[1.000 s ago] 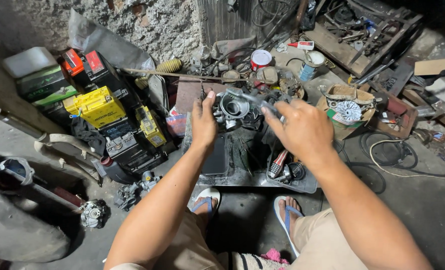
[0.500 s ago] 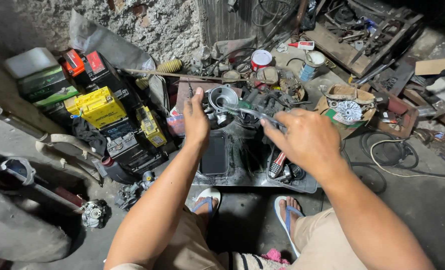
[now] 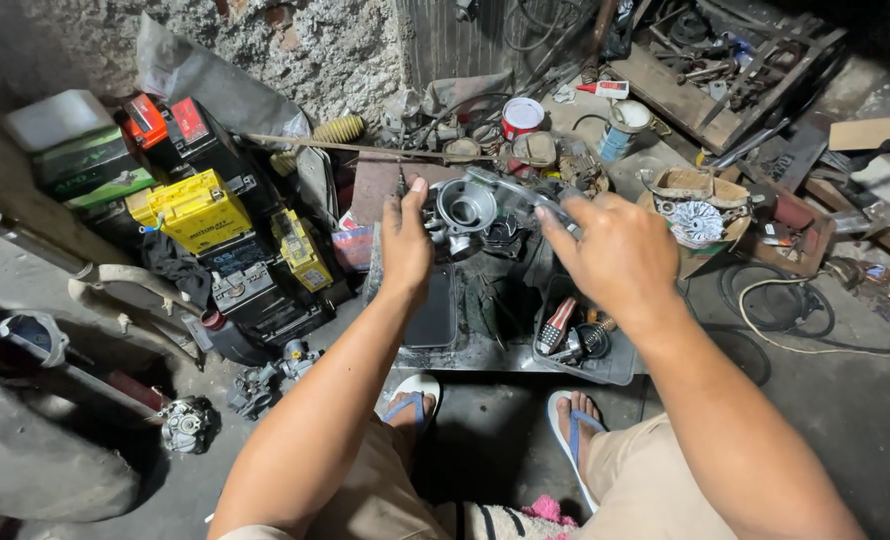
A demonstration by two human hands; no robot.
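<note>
A grey cast-metal engine part (image 3: 465, 207) with a round bore facing me is held above a dirty black tray (image 3: 485, 335). My left hand (image 3: 406, 243) grips its left side, thumb and fingers wrapped on it. My right hand (image 3: 617, 250) is to the right of the part, fingers pinched on a thin shiny piece (image 3: 513, 190) that reaches onto the part's top; what the piece is cannot be told. Both forearms stretch forward from my squatting knees.
Yellow and black batteries (image 3: 197, 207) are stacked at the left by the rough wall. A red-handled tool (image 3: 557, 325) and springs lie in the tray. A red-and-white can (image 3: 522, 115), a box holding a finned disc (image 3: 695, 222), cables (image 3: 765, 300) and scrap crowd the back and right.
The metal part has turned so its round bore faces me. My right hand has shifted a little right and now pinches the shiny piece at the part's top.
</note>
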